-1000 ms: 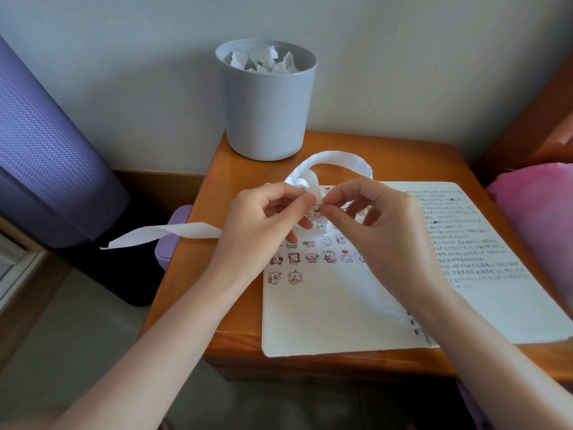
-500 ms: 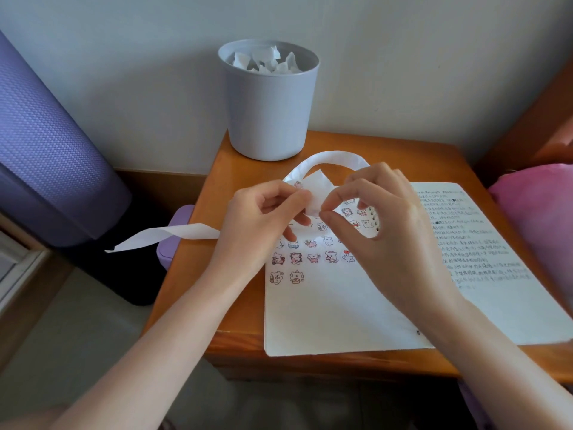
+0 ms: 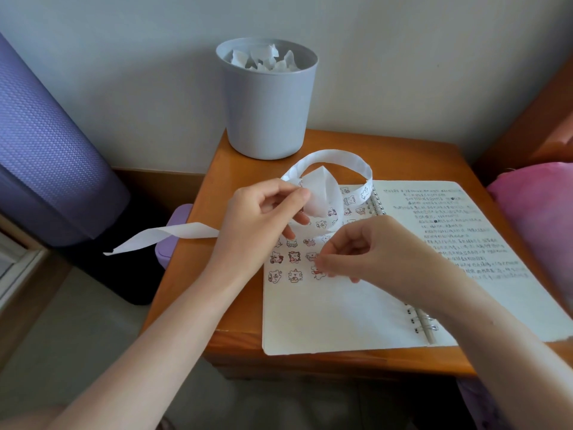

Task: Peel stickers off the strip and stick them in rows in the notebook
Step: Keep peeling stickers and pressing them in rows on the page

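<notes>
An open spiral notebook lies on the wooden table. Its left page carries rows of small cartoon stickers. My left hand pinches the white sticker strip, which loops up over the notebook's top and trails off to the left. My right hand is low over the left page, its fingertips pinching a small sticker at the right end of the lowest row, beside two stickers there.
A grey bin with white paper scraps stands at the table's back left. A purple rolled mat leans at the left, a pink cushion lies at the right. A purple box sits below the table's left edge.
My right hand has come away from the strip with a sticker and moved down to the lowest row on the page. My left hand still holds the strip.
</notes>
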The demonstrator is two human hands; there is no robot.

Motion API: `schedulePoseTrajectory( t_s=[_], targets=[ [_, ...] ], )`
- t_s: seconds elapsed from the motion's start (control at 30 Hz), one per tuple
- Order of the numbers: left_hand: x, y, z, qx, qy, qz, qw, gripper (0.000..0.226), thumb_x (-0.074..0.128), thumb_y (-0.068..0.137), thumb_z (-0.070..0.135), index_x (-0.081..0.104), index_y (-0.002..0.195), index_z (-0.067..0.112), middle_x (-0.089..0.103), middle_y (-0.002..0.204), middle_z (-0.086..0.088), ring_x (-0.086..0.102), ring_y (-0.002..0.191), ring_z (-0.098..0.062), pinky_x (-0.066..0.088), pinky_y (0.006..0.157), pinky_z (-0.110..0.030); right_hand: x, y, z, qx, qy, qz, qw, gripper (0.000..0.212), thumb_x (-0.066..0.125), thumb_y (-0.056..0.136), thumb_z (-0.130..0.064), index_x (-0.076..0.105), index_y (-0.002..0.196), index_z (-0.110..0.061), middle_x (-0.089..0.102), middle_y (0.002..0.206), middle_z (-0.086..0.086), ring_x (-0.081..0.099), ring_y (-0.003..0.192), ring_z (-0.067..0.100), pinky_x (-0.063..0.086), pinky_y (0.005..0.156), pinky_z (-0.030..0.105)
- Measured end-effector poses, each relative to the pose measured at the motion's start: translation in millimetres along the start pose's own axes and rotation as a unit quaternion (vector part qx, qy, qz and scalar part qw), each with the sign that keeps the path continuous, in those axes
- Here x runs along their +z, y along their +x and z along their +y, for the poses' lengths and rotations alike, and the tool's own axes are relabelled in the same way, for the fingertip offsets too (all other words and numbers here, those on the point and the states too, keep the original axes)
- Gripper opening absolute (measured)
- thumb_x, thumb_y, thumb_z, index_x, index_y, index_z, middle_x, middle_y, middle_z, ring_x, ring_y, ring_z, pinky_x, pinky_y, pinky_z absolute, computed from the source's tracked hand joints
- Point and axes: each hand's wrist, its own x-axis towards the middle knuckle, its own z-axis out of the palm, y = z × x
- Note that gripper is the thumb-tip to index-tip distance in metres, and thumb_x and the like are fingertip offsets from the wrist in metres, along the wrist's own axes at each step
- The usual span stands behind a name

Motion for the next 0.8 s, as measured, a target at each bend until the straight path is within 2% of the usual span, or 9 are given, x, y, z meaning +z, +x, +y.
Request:
schedulePoseTrajectory(
  t_s=[0.17,0.27,0.43,0.8],
  targets=[
    [0.1,0.7,-0.4,0.002,-0.004,0.003,1.000,0.013,0.059,0.091,0.012,0.070,0.087,0.006,0.069,0.069,0.005,0.065,0.066,-0.005,0.048,0.051,-0.017,0.2,1.0,-0.7,0.009,-0.002,-0.014,1.000,0.008,0.073,0.078,-0.026,0.073,0.075,-0.019,0.073,0.073,-0.003,0.065,0.068,0.017,0.052,0.064,0.023],
    [0.3,0.5,-0.5,0.001,-0.004,0.002,1.000,0.013,0.059,0.091,0.012,0.070,0.087,0.006,0.069,0.067,0.006,0.065,0.066,-0.004,0.048,0.051,-0.017,1.1,0.6,-0.2,0.009,-0.004,-0.010,1.000,0.008,0.073,0.078,-0.026,0.073,0.074,-0.019,0.073,0.071,-0.003,0.062,0.064,0.015,0.051,0.064,0.027],
    [0.1,0.8,-0.6,0.004,0.000,-0.001,1.000,0.013,0.059,0.091,0.013,0.070,0.088,0.008,0.069,0.068,0.008,0.065,0.066,-0.004,0.048,0.051,-0.016,3.9,-0.4,-0.5,0.002,-0.006,0.004,1.000,0.008,0.074,0.078,-0.026,0.073,0.071,-0.020,0.073,0.070,-0.002,0.063,0.068,0.027,0.048,0.063,0.032],
    [0.3,0.3,-0.5,0.003,-0.004,-0.002,1.000,0.013,0.059,0.091,0.012,0.070,0.086,0.010,0.068,0.066,0.009,0.064,0.066,-0.003,0.047,0.051,-0.016,8.7,-1.4,-1.0,-0.006,-0.035,0.031,0.999,0.009,0.074,0.078,-0.024,0.071,0.070,-0.020,0.070,0.066,-0.003,0.052,0.052,0.005,0.042,0.050,0.019]
  ],
)
